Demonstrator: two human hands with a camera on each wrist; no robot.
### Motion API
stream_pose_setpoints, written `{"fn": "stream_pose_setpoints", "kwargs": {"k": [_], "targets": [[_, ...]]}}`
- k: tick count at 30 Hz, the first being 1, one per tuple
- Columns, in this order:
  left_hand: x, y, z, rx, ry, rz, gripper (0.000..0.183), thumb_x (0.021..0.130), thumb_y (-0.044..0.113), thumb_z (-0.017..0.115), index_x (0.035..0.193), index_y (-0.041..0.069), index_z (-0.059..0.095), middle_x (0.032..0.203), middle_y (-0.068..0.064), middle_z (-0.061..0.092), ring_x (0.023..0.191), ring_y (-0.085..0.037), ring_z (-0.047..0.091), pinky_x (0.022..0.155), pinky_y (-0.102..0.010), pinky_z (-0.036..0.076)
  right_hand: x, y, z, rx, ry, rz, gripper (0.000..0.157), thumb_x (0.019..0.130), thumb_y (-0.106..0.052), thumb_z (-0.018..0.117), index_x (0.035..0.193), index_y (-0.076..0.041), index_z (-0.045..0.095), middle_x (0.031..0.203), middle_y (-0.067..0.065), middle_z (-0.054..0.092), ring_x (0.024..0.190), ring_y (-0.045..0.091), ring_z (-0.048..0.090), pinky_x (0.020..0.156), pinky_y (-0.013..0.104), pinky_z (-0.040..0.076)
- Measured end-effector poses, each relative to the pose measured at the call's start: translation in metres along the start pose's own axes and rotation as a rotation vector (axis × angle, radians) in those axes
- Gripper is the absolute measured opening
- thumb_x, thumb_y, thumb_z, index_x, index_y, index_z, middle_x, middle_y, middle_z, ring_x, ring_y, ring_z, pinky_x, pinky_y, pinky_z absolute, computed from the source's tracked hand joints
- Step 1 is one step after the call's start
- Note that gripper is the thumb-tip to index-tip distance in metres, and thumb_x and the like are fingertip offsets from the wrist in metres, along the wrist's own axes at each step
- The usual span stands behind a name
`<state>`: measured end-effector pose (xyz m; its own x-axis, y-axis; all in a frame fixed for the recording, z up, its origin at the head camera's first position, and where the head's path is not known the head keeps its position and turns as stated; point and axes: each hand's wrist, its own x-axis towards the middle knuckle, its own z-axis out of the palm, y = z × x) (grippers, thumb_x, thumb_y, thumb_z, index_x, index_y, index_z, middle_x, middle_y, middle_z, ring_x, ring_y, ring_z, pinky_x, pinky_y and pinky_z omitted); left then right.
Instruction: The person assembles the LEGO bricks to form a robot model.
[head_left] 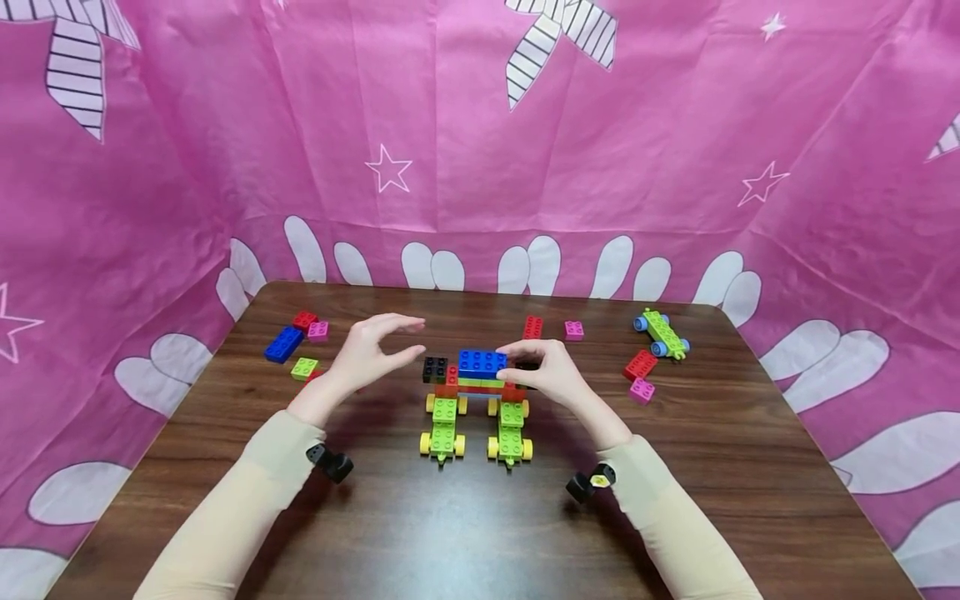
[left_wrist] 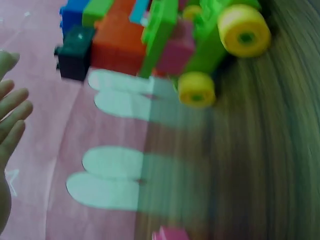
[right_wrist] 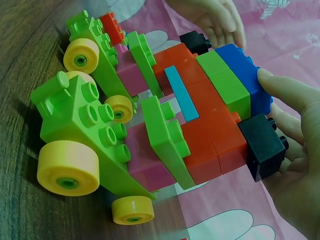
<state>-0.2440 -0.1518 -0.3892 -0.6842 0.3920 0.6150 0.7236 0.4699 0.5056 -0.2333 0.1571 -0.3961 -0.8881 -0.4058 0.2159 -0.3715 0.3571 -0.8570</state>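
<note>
A toy brick build stands on the table, carried by two lime wheeled bases, the left base [head_left: 444,417] and the right base [head_left: 511,417], both with yellow wheels. Red bricks [right_wrist: 220,127] bridge them above pink and lime bricks. On top lies a blue brick [head_left: 480,362] over lime bricks [right_wrist: 227,85]. My right hand [head_left: 553,372] pinches the blue brick's right end, thumb on the near side, beside a black brick [right_wrist: 263,145]. Left of the build, my left hand [head_left: 367,354] is held apart, fingers and thumb spread, near another black brick [head_left: 435,369].
Behind my left hand lie a long blue brick [head_left: 284,343], a pink brick [head_left: 318,331] and a lime brick [head_left: 304,368]. Toward the right are a lime car base with blue wheels [head_left: 662,333], a red brick [head_left: 641,364] and a pink brick [head_left: 642,390]. Pink cloth [head_left: 465,167] hangs behind the table.
</note>
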Motion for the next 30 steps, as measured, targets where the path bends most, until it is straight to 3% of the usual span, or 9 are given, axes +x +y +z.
{"fn": "stream_pose_setpoints", "kwargs": {"k": [3, 7, 10, 14, 17, 19, 21, 24, 30], "targets": [[-0.009, -0.010, -0.010, 0.067, 0.065, 0.007, 0.038, 0.074, 0.009, 0.082, 0.110, 0.005, 0.071, 0.107, -0.011, 0.072, 0.102, -0.028, 0.065, 0.090, -0.047, 0.051, 0.000, 0.001, 0.001, 0.003, -0.002, -0.009, 0.030, 0.081, -0.018, 0.078, 0.108, -0.007, 0.073, 0.095, 0.008, 0.071, 0.085, 0.021, 0.061, 0.072, 0.030, 0.055], [-0.020, -0.025, -0.026, 0.131, 0.104, -0.006, 0.040, 0.071, 0.007, 0.084, 0.108, 0.004, 0.072, 0.106, -0.012, 0.072, 0.102, -0.030, 0.065, 0.089, -0.044, 0.051, -0.001, 0.002, 0.002, 0.011, 0.000, -0.010, 0.030, 0.081, -0.018, 0.078, 0.108, -0.007, 0.073, 0.095, 0.008, 0.071, 0.084, 0.020, 0.061, 0.070, 0.028, 0.055], [-0.029, -0.038, -0.039, 0.166, 0.119, -0.030, 0.041, 0.069, 0.006, 0.085, 0.108, 0.004, 0.072, 0.105, -0.013, 0.072, 0.100, -0.029, 0.065, 0.088, -0.031, 0.050, -0.001, 0.003, 0.002, 0.017, 0.000, -0.013, 0.030, 0.081, -0.018, 0.078, 0.108, -0.006, 0.072, 0.094, 0.008, 0.071, 0.083, 0.019, 0.061, 0.070, 0.028, 0.055], [-0.037, -0.056, -0.057, 0.199, 0.118, -0.073, 0.043, 0.068, 0.005, 0.084, 0.109, 0.002, 0.070, 0.105, -0.014, 0.071, 0.099, -0.030, 0.065, 0.088, -0.010, 0.041, -0.002, 0.003, 0.002, 0.020, 0.009, -0.006, 0.029, 0.081, -0.017, 0.078, 0.108, -0.006, 0.072, 0.092, 0.008, 0.070, 0.082, 0.020, 0.060, 0.069, 0.028, 0.055], [-0.044, -0.069, -0.071, 0.234, 0.105, -0.121, 0.047, 0.068, 0.005, 0.085, 0.111, 0.002, 0.069, 0.107, -0.015, 0.070, 0.101, -0.030, 0.064, 0.091, -0.005, 0.035, -0.002, 0.003, 0.001, 0.021, 0.011, 0.002, 0.030, 0.081, -0.017, 0.078, 0.108, -0.007, 0.072, 0.092, 0.008, 0.070, 0.082, 0.022, 0.060, 0.069, 0.028, 0.055], [-0.049, -0.078, -0.079, 0.259, 0.097, -0.156, 0.048, 0.068, 0.005, 0.085, 0.113, 0.001, 0.068, 0.109, -0.017, 0.069, 0.102, -0.032, 0.063, 0.095, -0.014, 0.041, -0.002, 0.002, 0.001, 0.021, 0.009, 0.006, 0.030, 0.081, -0.018, 0.078, 0.109, -0.007, 0.072, 0.092, 0.008, 0.070, 0.083, 0.023, 0.060, 0.069, 0.028, 0.055], [-0.055, -0.085, -0.086, 0.273, 0.088, -0.202, 0.050, 0.070, 0.005, 0.084, 0.116, 0.000, 0.066, 0.112, -0.019, 0.068, 0.105, -0.035, 0.061, 0.096, -0.031, 0.047, -0.003, 0.002, 0.001, 0.020, 0.008, 0.005, 0.030, 0.082, -0.018, 0.078, 0.109, -0.006, 0.072, 0.092, 0.009, 0.070, 0.083, 0.023, 0.060, 0.069, 0.028, 0.055], [-0.064, -0.095, -0.094, 0.284, 0.083, -0.260, 0.051, 0.072, 0.005, 0.083, 0.118, -0.002, 0.063, 0.115, -0.023, 0.065, 0.108, -0.039, 0.059, 0.090, -0.053, 0.045, -0.002, 0.002, 0.001, 0.018, 0.006, 0.012, 0.029, 0.082, -0.014, 0.077, 0.109, -0.004, 0.072, 0.092, 0.010, 0.070, 0.083, 0.021, 0.060, 0.070, 0.027, 0.055], [-0.082, -0.114, -0.103, 0.308, 0.021, -0.387, 0.052, 0.078, 0.013, 0.080, 0.123, -0.004, 0.059, 0.122, -0.026, 0.060, 0.115, -0.043, 0.053, 0.095, -0.057, 0.040, -0.003, 0.003, 0.002, 0.022, 0.012, 0.009, 0.029, 0.081, -0.014, 0.078, 0.109, -0.006, 0.072, 0.093, 0.009, 0.070, 0.082, 0.018, 0.060, 0.069, 0.027, 0.055]]}}
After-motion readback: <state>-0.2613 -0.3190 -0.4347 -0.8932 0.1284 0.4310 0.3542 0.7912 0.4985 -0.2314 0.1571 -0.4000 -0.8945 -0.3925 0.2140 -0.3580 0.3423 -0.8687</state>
